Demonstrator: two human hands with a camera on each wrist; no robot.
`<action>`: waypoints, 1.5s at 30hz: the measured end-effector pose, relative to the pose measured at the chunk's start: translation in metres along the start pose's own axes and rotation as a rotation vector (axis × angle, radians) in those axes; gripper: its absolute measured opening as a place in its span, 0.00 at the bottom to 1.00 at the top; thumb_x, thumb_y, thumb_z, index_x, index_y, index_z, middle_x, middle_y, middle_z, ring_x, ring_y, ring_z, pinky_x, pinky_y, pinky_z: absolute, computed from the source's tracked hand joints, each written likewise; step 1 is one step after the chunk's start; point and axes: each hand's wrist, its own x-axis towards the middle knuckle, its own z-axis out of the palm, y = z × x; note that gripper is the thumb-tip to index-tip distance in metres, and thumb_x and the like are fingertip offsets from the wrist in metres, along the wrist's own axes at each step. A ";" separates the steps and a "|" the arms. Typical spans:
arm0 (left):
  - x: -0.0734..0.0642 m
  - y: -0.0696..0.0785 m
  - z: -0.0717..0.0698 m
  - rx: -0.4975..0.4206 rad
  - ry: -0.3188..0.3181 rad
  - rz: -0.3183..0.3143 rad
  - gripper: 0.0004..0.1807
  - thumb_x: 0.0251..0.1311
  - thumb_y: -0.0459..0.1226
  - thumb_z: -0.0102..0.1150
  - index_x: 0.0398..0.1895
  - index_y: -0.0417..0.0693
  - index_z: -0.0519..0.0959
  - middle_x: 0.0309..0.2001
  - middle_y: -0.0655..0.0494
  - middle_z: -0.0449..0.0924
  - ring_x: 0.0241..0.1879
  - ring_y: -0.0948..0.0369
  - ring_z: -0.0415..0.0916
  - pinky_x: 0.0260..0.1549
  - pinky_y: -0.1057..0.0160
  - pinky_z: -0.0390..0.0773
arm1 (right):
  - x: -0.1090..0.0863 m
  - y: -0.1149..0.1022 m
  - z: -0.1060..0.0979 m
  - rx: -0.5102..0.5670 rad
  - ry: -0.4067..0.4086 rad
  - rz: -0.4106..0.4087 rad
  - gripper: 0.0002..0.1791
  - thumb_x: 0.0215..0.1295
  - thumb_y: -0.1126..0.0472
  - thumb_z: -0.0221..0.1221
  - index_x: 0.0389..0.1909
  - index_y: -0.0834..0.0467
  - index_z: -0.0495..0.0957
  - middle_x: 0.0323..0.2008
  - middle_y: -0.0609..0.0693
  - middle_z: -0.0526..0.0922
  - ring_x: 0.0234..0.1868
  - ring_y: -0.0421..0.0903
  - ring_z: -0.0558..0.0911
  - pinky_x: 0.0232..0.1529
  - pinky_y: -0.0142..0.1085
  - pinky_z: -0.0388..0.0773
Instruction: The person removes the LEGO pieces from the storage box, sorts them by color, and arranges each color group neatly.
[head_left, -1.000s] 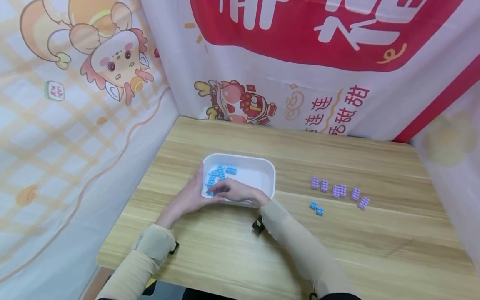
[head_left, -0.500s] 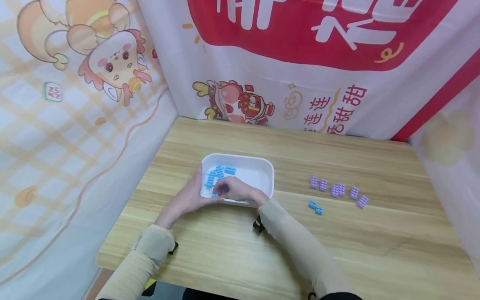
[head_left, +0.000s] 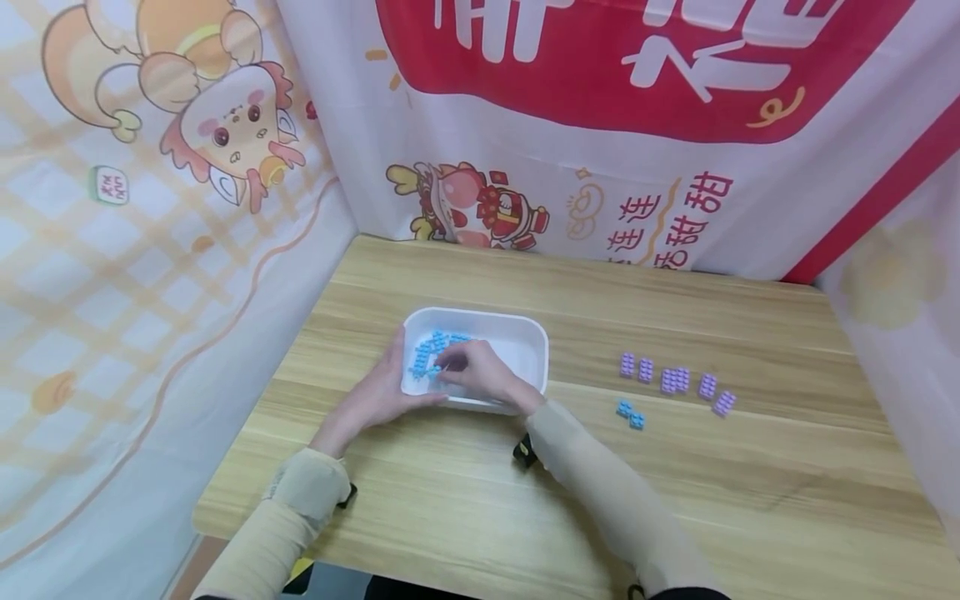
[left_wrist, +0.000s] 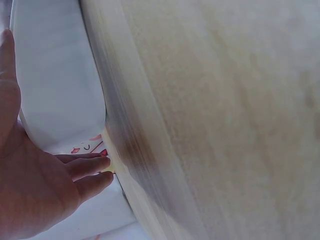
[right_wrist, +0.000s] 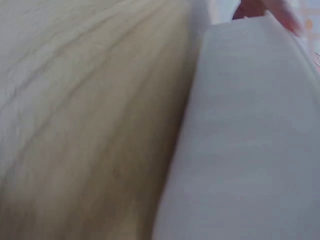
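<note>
A white plastic tray [head_left: 517, 346] stands on the table with several blue toy building bricks [head_left: 422, 357] gathered at its left end. My left hand [head_left: 384, 389] holds the tray's near left corner, thumb along the front and fingers on the left side. In the left wrist view, that hand [left_wrist: 37, 187] lies against the tray wall [left_wrist: 60, 75]. Inside the tray, my right hand [head_left: 483, 371] pinches a small blue brick [head_left: 433, 372] between thumb and fingertips. The right wrist view shows mostly the tray's outer wall [right_wrist: 240, 130]; the right fingers are hidden there.
To the right of the tray, several purple bricks [head_left: 707, 386] lie in a loose row on the wooden table [head_left: 450, 500]. Two small blue bricks [head_left: 631, 415] lie nearer me. Printed cloth [head_left: 637, 108] hangs behind the table and at its left.
Within the tray, my right hand has shifted rightward from the left end, and a blue brick now shows at its fingertips. My left hand and the tray stay put.
</note>
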 end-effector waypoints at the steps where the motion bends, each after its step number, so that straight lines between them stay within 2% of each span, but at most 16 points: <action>1: 0.000 0.000 0.000 -0.001 0.001 0.002 0.84 0.54 0.69 0.78 0.90 0.49 0.22 0.90 0.31 0.39 0.86 0.32 0.53 0.83 0.31 0.61 | -0.002 0.000 -0.002 0.003 0.020 -0.007 0.14 0.72 0.64 0.71 0.55 0.63 0.90 0.48 0.56 0.94 0.47 0.47 0.91 0.56 0.36 0.89; 7: 0.000 -0.001 0.000 0.011 0.005 -0.007 0.84 0.54 0.67 0.79 0.90 0.46 0.24 0.90 0.30 0.38 0.86 0.32 0.53 0.84 0.31 0.60 | -0.016 0.001 -0.013 0.022 0.110 -0.033 0.14 0.72 0.63 0.71 0.55 0.63 0.90 0.47 0.57 0.94 0.45 0.48 0.91 0.54 0.39 0.91; 11: 0.000 -0.001 -0.002 0.017 -0.005 -0.018 0.85 0.53 0.68 0.79 0.90 0.45 0.24 0.90 0.31 0.38 0.86 0.32 0.52 0.84 0.32 0.59 | -0.028 -0.004 -0.017 0.041 0.147 -0.043 0.15 0.72 0.63 0.72 0.56 0.63 0.89 0.49 0.57 0.94 0.45 0.48 0.90 0.54 0.46 0.92; 14: -0.001 -0.001 -0.003 0.015 -0.009 -0.025 0.85 0.52 0.69 0.80 0.91 0.47 0.24 0.91 0.33 0.37 0.87 0.33 0.50 0.85 0.32 0.59 | -0.039 -0.011 -0.020 0.050 0.175 -0.083 0.15 0.72 0.63 0.71 0.56 0.64 0.89 0.49 0.57 0.94 0.46 0.50 0.90 0.55 0.50 0.92; 18: -0.001 -0.001 -0.003 0.019 -0.008 -0.022 0.85 0.53 0.68 0.80 0.91 0.48 0.24 0.91 0.33 0.37 0.87 0.33 0.50 0.84 0.32 0.59 | -0.054 -0.021 -0.023 0.031 0.218 -0.156 0.13 0.71 0.64 0.72 0.53 0.62 0.90 0.47 0.57 0.94 0.45 0.50 0.91 0.53 0.49 0.92; 22: 0.000 -0.002 -0.002 0.019 -0.003 -0.007 0.85 0.53 0.67 0.80 0.91 0.48 0.23 0.90 0.33 0.38 0.87 0.33 0.51 0.85 0.32 0.58 | -0.075 -0.024 -0.027 0.036 0.254 -0.180 0.11 0.70 0.66 0.72 0.51 0.61 0.91 0.46 0.55 0.94 0.45 0.50 0.91 0.53 0.47 0.92; 27: 0.001 -0.002 -0.002 0.017 0.005 0.002 0.85 0.53 0.67 0.80 0.90 0.48 0.23 0.90 0.31 0.39 0.87 0.32 0.51 0.85 0.32 0.58 | -0.102 -0.019 -0.031 0.065 0.286 -0.136 0.12 0.68 0.68 0.73 0.51 0.60 0.91 0.46 0.55 0.95 0.46 0.52 0.91 0.53 0.52 0.92; 32: 0.002 -0.003 -0.002 0.026 -0.003 -0.016 0.85 0.54 0.68 0.79 0.90 0.47 0.22 0.90 0.32 0.37 0.88 0.33 0.48 0.85 0.32 0.56 | -0.130 -0.011 -0.035 0.066 0.324 -0.054 0.12 0.68 0.66 0.74 0.51 0.58 0.91 0.47 0.54 0.95 0.47 0.51 0.91 0.55 0.55 0.92; 39: 0.002 -0.003 -0.001 0.018 -0.015 -0.036 0.85 0.53 0.70 0.78 0.90 0.48 0.23 0.91 0.35 0.35 0.88 0.34 0.47 0.86 0.32 0.55 | -0.171 0.006 -0.047 0.080 0.401 0.030 0.11 0.69 0.63 0.74 0.51 0.55 0.92 0.47 0.50 0.96 0.49 0.44 0.92 0.63 0.42 0.88; 45: 0.003 -0.004 0.001 0.024 -0.009 -0.018 0.86 0.53 0.70 0.78 0.90 0.48 0.21 0.91 0.33 0.34 0.89 0.34 0.45 0.86 0.32 0.54 | -0.205 0.029 -0.060 0.091 0.477 0.033 0.12 0.66 0.69 0.74 0.49 0.60 0.92 0.47 0.56 0.96 0.48 0.40 0.93 0.60 0.31 0.88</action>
